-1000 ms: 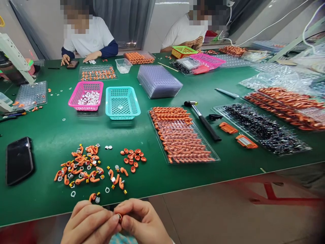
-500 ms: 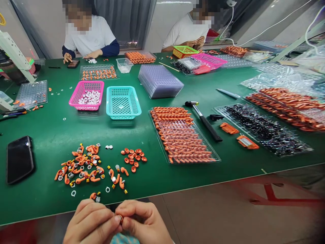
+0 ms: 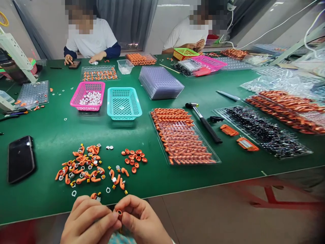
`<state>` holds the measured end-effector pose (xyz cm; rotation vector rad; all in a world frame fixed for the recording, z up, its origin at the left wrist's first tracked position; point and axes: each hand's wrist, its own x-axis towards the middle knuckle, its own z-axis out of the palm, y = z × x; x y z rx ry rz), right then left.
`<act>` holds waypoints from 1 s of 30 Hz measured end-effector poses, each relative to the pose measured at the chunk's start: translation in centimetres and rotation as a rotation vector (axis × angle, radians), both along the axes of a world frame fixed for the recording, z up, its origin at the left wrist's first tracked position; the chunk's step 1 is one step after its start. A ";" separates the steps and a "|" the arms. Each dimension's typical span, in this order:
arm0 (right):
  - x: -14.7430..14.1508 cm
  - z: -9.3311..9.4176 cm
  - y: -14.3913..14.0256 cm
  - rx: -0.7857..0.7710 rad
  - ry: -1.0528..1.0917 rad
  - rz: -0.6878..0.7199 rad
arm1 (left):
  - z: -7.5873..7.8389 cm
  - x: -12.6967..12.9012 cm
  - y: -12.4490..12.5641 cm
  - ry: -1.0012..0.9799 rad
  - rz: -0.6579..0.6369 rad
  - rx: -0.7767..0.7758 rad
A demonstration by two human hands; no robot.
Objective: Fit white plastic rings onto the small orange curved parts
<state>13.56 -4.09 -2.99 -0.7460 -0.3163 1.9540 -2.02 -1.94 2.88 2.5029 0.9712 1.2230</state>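
Both hands [image 3: 115,222] around orange piece [image 3: 120,214]

A long table [image 3: 58,132] covered in green matting fills most of the view, its near edge running slantwise across the bottom. Beneath that edge lies a smooth tan floor [image 3: 218,217], with a red metal frame [image 3: 269,196] standing on it — blurred at the right. Behind the far side hangs a grey curtain [image 3: 127,20] beside a pale wall [image 3: 167,20]. White cables [image 3: 276,22] trail across the upper right. The light is even and bright — soft glare on the matting.
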 end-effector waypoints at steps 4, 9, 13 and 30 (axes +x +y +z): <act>0.0 0.1 0.1 -0.013 0.021 0.017 | -0.5 -0.1 0.0 -0.001 0.021 0.025; 0.1 0.0 0.1 -0.047 0.031 0.028 | -1.1 -0.3 -0.1 0.025 0.019 0.037; 0.1 0.1 0.0 -0.065 0.058 0.030 | -0.8 -0.1 0.0 0.033 0.022 0.069; 0.0 -0.5 -0.1 -0.082 0.109 0.039 | -1.3 0.2 -0.5 0.023 0.076 0.005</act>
